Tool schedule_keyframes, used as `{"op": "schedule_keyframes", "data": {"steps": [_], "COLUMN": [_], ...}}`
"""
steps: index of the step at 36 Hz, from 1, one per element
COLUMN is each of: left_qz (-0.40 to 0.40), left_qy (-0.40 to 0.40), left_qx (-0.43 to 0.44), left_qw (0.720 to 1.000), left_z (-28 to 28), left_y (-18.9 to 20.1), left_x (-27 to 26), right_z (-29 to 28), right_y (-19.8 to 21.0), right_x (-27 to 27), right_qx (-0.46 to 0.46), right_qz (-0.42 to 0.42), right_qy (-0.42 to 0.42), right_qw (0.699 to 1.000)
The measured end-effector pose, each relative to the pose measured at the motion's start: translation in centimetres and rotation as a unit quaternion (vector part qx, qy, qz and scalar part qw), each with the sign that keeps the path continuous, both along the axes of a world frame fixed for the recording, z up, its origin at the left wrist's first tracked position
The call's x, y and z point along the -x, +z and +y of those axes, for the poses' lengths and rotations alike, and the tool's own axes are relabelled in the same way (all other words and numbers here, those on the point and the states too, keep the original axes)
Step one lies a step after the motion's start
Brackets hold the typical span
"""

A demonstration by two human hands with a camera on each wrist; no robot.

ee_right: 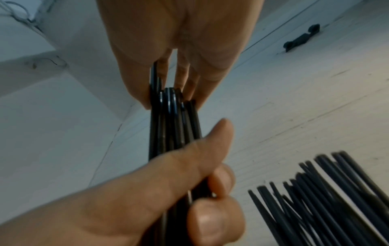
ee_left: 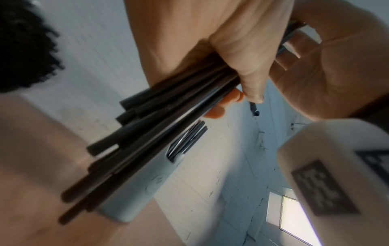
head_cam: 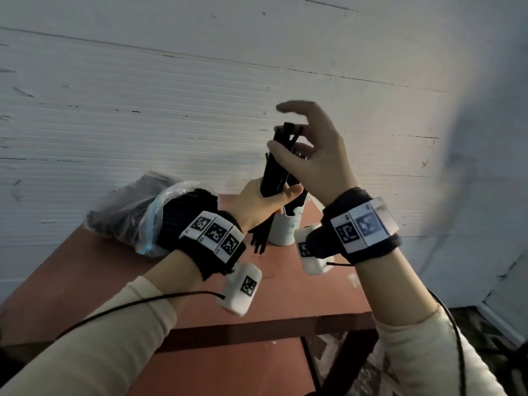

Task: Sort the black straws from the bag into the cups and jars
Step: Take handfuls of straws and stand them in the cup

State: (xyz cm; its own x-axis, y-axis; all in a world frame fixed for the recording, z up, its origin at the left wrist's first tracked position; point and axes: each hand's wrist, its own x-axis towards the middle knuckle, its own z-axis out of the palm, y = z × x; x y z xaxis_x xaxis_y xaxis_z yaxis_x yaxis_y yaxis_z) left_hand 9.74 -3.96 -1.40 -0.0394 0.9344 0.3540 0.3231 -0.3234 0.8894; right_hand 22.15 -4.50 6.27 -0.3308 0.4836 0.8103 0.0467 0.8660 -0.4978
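Note:
My left hand (head_cam: pixel 268 200) grips a bundle of black straws (head_cam: pixel 275 170) upright above the table; their lower ends fan out below the fist. At the bundle's upper ends, my right hand (head_cam: pixel 288 138) pinches them between thumb and fingers, index finger raised. In the right wrist view the right hand (ee_right: pixel 174 93) flanks the straw tips (ee_right: pixel 172 119) and the left thumb (ee_right: pixel 189 158) lies across them. Behind the hands stands a white cup (head_cam: pixel 283 232) with a drawn face, several straws in it (ee_right: pixel 326 199). The clear bag (head_cam: pixel 134 210) of straws lies at the table's back left.
The red-brown table (head_cam: pixel 285 295) stands against a white ribbed wall (head_cam: pixel 171 95); its front edge runs below my wrists and patterned floor shows beyond its right corner. From the left wrist the cup (ee_left: pixel 134 191) appears just behind the held bundle (ee_left: pixel 157 124).

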Motion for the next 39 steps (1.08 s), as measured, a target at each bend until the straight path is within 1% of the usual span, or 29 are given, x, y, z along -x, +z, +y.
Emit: {"op": "schedule_keyframes", "data": {"steps": [2, 3, 5, 7, 11, 14, 16, 19, 21, 24, 27, 29, 31, 33, 35, 37, 39], "left_qz": [-0.043, -0.054, -0.045, -0.037, -0.057, -0.045, -0.035, 0.011, 0.043, 0.075, 0.084, 0.067, 0.056, 0.071, 0.116, 0.147, 0.155], "left_qy": [0.0, -0.003, -0.014, -0.019, -0.008, -0.007, -0.005, -0.016, -0.021, 0.003, 0.007, -0.02, -0.07, -0.121, -0.169, -0.194, -0.203], "left_qx": [0.018, 0.034, 0.077, 0.107, 0.125, 0.151, 0.185, 0.253, 0.273, 0.267, 0.226, 0.171, 0.119, 0.113, 0.122, 0.135, 0.129], "left_qw": [0.999, 0.998, 0.996, 0.993, 0.99, 0.988, 0.982, 0.967, 0.961, 0.961, 0.97, 0.983, 0.989, 0.984, 0.971, 0.961, 0.958], "left_z": [0.3, 0.4, 0.5, 0.6, 0.9, 1.0, 1.0, 1.2, 1.0, 0.8, 0.5, 0.2, -0.3, -0.6, -0.8, -1.0, -0.8], "left_y": [-1.0, -1.5, -2.4, -3.1, -3.5, -3.4, -3.6, -4.4, -4.4, -4.2, -3.9, -3.5, -2.7, -2.1, -1.5, -1.2, -1.3], "left_x": [0.1, 0.2, 0.5, 0.8, 1.4, 1.5, 1.8, 2.2, 2.0, 1.7, 2.0, 2.2, 2.0, 1.9, 1.6, 1.2, 0.9], "right_z": [0.8, 1.2, 2.1, 2.6, 2.9, 3.0, 3.2, 3.3, 3.2, 2.7, 2.5, 2.4, 2.5, 2.5, 2.6, 2.4, 2.6], "right_y": [-0.9, -1.4, -2.3, -3.0, -3.3, -3.4, -3.8, -4.5, -4.8, -4.6, -4.1, -3.9, -3.8, -3.8, -4.0, -4.4, -4.8], "right_x": [0.3, 0.4, 0.6, 0.7, 0.9, 1.2, 1.5, 1.6, 1.6, 1.5, 0.6, -0.1, -0.9, -1.3, -1.5, -1.4, -1.2], "right_qx": [0.007, 0.007, 0.002, -0.007, -0.013, -0.034, -0.043, -0.038, -0.037, -0.029, 0.016, 0.06, 0.102, 0.137, 0.158, 0.151, 0.124], "right_qz": [-0.034, -0.068, -0.153, -0.204, -0.206, -0.192, -0.201, -0.215, -0.208, -0.197, -0.193, -0.16, -0.141, -0.173, -0.221, -0.272, -0.286], "right_qy": [-0.013, -0.029, -0.069, -0.079, -0.063, -0.069, -0.076, -0.075, -0.066, -0.063, -0.076, -0.074, -0.078, -0.076, -0.023, 0.011, 0.003], "right_qw": [0.999, 0.997, 0.986, 0.976, 0.976, 0.978, 0.976, 0.973, 0.975, 0.978, 0.978, 0.983, 0.982, 0.972, 0.962, 0.95, 0.95]}}
